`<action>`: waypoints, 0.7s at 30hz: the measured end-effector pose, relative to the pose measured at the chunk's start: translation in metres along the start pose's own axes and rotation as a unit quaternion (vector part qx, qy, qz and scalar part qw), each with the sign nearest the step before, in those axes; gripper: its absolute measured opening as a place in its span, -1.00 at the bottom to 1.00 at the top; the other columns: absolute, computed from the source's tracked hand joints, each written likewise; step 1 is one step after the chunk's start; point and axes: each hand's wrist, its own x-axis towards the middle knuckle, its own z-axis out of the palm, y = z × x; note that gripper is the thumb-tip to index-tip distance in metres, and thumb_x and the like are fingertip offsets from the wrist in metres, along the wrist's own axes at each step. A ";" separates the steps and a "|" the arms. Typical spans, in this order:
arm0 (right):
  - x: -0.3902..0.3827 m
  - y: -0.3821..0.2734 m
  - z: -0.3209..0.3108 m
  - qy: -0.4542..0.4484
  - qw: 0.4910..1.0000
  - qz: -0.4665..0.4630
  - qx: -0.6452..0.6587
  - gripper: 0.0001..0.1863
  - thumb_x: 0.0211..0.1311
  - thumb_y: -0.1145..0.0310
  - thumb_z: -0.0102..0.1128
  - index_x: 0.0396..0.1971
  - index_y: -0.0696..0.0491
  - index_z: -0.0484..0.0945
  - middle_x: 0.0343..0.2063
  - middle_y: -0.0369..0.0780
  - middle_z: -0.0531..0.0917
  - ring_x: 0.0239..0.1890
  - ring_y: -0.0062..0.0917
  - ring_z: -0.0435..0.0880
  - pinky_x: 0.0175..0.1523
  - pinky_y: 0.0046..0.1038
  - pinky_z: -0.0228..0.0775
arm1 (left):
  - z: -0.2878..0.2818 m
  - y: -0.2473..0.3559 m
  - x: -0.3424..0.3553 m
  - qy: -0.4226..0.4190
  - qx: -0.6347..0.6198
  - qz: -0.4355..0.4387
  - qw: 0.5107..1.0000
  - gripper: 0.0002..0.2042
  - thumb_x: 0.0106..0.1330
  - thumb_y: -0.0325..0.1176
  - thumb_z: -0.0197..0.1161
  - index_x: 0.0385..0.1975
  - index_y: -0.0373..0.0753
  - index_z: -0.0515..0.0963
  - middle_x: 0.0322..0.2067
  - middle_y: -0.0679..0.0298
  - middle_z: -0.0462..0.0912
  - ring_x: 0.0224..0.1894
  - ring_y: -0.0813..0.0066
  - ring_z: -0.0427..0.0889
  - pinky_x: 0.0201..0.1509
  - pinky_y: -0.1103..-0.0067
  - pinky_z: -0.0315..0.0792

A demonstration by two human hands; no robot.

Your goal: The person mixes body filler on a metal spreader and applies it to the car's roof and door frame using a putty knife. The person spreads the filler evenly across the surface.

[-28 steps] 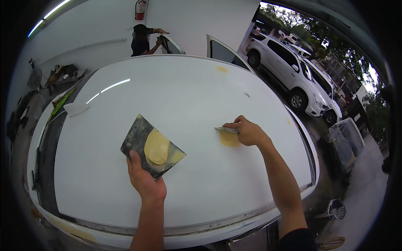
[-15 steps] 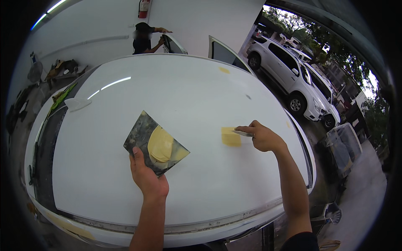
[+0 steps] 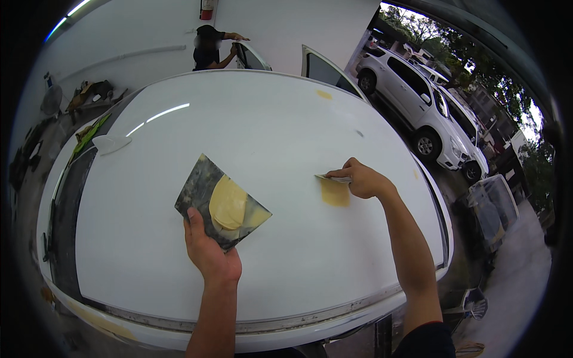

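A dark, stained mixing board [image 3: 196, 181] rests in my left hand [image 3: 210, 250], its thumb over the near edge. A thick mound of yellow body filler [image 3: 228, 206] lies on the board. My right hand [image 3: 365, 179] grips a thin putty spreader [image 3: 338, 178], index finger stretched along it. The spreader's edge meets the white car roof [image 3: 268, 143] at the far side of a squarish yellow filler patch [image 3: 335, 194]. The board is held above the roof, left of that patch.
Another yellow patch [image 3: 324, 95] and a grey spot [image 3: 359, 133] mark the far roof. A white fin antenna [image 3: 111, 144] stands at left. Beyond the roof a person [image 3: 207, 51] works at a car door [image 3: 253, 58]. White vehicles [image 3: 412, 89] stand outside at right.
My right hand has moved the spreader away from me and slightly left, to the patch's far edge. More of the patch shows. My left hand and the board have hardly moved.
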 end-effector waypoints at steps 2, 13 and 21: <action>0.000 -0.001 0.002 0.005 1.000 0.005 -0.004 -0.04 -0.12 0.80 -0.19 0.23 -0.46 0.58 0.21 -0.25 0.40 0.15 -0.34 0.58 0.21 -0.36 0.49 | 0.000 -0.001 0.001 -0.011 -0.001 0.005 1.000 -0.45 0.55 -0.02 0.09 0.37 -0.23 0.26 0.23 0.20 0.45 0.30 0.29 0.45 0.36 0.31 0.38; -0.034 -0.017 0.015 0.029 0.999 0.030 0.015 -0.07 -0.14 0.76 -0.09 0.19 -0.50 0.61 0.22 -0.21 0.35 -0.01 -0.26 0.69 0.09 -0.31 0.62 | 0.001 0.000 0.001 0.020 -0.001 -0.007 1.000 -0.44 0.53 -0.03 0.13 0.37 -0.24 0.26 0.22 0.21 0.46 0.30 0.29 0.46 0.35 0.30 0.40; -0.069 -0.013 -0.002 -0.119 0.990 -0.036 -0.074 -0.06 -0.20 0.71 -0.11 0.21 -0.49 0.61 0.06 -0.17 0.45 -0.05 -0.30 0.64 0.08 -0.35 0.55 | 0.004 -0.001 -0.003 0.014 -0.003 -0.010 1.000 -0.44 0.53 -0.03 0.13 0.36 -0.25 0.26 0.22 0.21 0.46 0.29 0.29 0.46 0.35 0.29 0.40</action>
